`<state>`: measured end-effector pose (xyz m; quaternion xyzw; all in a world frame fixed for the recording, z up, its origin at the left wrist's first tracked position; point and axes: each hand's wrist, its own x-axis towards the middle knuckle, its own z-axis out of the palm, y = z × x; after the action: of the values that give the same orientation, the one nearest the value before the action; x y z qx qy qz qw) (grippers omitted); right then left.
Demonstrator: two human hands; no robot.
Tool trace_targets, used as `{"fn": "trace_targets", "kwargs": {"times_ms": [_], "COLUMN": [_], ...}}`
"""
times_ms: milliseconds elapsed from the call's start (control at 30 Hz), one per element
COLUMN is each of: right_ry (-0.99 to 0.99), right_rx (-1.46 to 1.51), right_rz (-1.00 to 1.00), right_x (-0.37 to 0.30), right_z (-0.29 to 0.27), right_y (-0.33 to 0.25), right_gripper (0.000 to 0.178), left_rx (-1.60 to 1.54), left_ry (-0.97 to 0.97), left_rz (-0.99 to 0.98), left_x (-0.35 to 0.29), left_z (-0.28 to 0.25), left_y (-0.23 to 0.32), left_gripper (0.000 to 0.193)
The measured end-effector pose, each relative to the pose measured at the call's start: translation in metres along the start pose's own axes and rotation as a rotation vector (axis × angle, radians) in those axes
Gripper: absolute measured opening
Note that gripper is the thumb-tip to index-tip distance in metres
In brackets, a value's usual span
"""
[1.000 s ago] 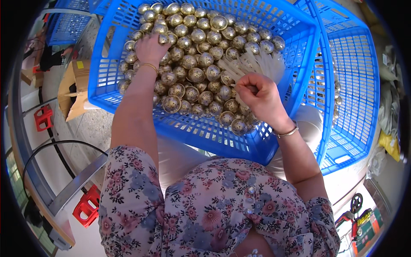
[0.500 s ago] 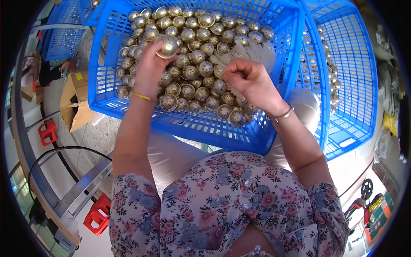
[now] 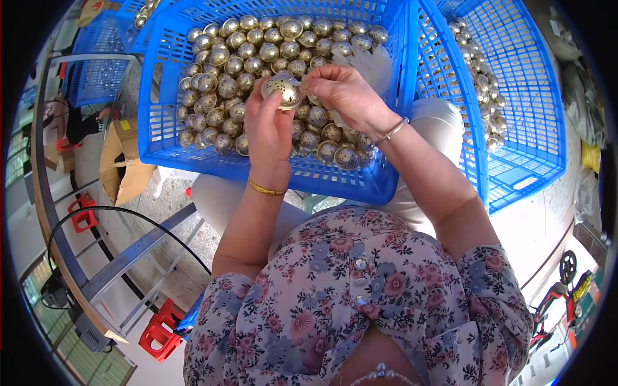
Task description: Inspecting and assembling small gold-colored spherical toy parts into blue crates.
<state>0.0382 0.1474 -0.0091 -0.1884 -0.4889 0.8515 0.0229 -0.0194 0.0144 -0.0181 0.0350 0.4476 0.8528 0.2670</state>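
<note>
My left hand (image 3: 268, 132) grips a silvery-gold perforated metal ball (image 3: 283, 89) with a flared rim, the thumb across its near side. Close by on the right, my right hand (image 3: 351, 100) pinches with thumb and forefinger at the ball's edge; whatever lies in that pinch is too small to make out. Both hands are over a blue plastic basket (image 3: 360, 188), which holds a heap of similar perforated balls (image 3: 234, 64). A bundle of whitish translucent strips (image 3: 370, 69) lies on the heap behind my right hand.
A second blue basket (image 3: 524, 128) with more balls stands tilted at the right. On the left are a cardboard box (image 3: 122, 157), a metal frame (image 3: 132, 254) with a black cable (image 3: 151, 220), and red plastic stools (image 3: 159, 331). Another blue basket (image 3: 96, 61) sits farther back.
My left hand has brought the ball rightward and nearer to me, and my right hand has moved left to meet it. The view has shifted slightly.
</note>
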Motion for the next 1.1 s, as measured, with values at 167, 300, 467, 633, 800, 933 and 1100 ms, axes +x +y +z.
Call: {"fn": "trace_targets", "kwargs": {"times_ms": [167, 300, 467, 633, 800, 933, 1100], "right_ry": [0.012, -0.007, -0.021, -0.068, -0.024, 0.051, 0.039], "right_rx": [0.075, 0.086, 0.109, 0.191, 0.058, -0.125, -0.22], "right_rz": [0.127, 0.149, 0.155, 0.137, 0.102, -0.022, -0.043], "right_x": [0.003, 0.004, 0.006, 0.006, 0.005, 0.008, 0.007], "right_z": [-0.004, -0.004, -0.004, -0.006, -0.004, -0.006, -0.005], "right_y": [-0.001, 0.001, 0.004, 0.006, 0.006, 0.014, 0.019], "right_gripper": [0.009, 0.008, 0.009, 0.011, 0.013, 0.01, 0.007], "left_rx": [0.081, 0.321, 0.449, 0.511, 0.812, 1.081, 1.048], "left_ry": [0.04, 0.049, -0.002, -0.095, -0.143, -0.138, -0.132], "left_rz": [0.061, 0.161, 0.207, 0.28, 0.524, 0.639, 0.57], "left_x": [-0.004, -0.004, -0.006, -0.003, -0.002, 0.001, -0.004], "left_z": [0.003, 0.005, 0.004, -0.006, -0.009, -0.01, -0.006], "left_y": [-0.002, 0.002, 0.007, 0.007, 0.006, 0.004, 0.003], "left_gripper": [0.039, 0.044, 0.047, 0.051, 0.039, 0.031, 0.026]}}
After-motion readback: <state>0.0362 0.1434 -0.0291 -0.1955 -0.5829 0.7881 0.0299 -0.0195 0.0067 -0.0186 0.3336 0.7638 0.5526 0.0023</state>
